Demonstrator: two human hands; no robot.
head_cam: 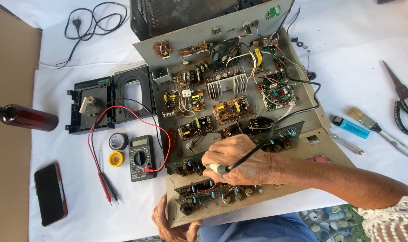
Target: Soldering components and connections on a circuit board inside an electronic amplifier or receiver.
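Centrally, an opened metal chassis (240,49) lies on a white cloth (347,49), its floor crowded with small circuit boards, a finned heat sink (227,84) and loose wiring. The right hand (233,159) rests over the lower boards, fingers curled together around the grey handle of a soldering iron (222,168), whose black cord runs up and right across the chassis. The iron's tip is hidden under the fingers. The left hand (170,224) grips the near-left corner of the chassis from below; its fingers appear pressed against the panel edge, but how they close cannot be told.

Left of the chassis lie a black multimeter (141,157) with red and black leads looping round it, a dark tape roll (117,140), a yellow tape roll (116,158) and a black plastic drive frame (107,102). Farther left are a phone (50,193) and a brown bottle (26,117) at the cloth's edge, where brown cardboard (8,80) shows. A coiled black power cord (94,20) sits at the top left.

Right of the chassis lie a blue lighter (351,127), a paintbrush (381,132) and scissors (405,107), well apart from the hands. Open cloth remains at the lower left and upper right. Patterned flooring (331,219) shows at the bottom right.
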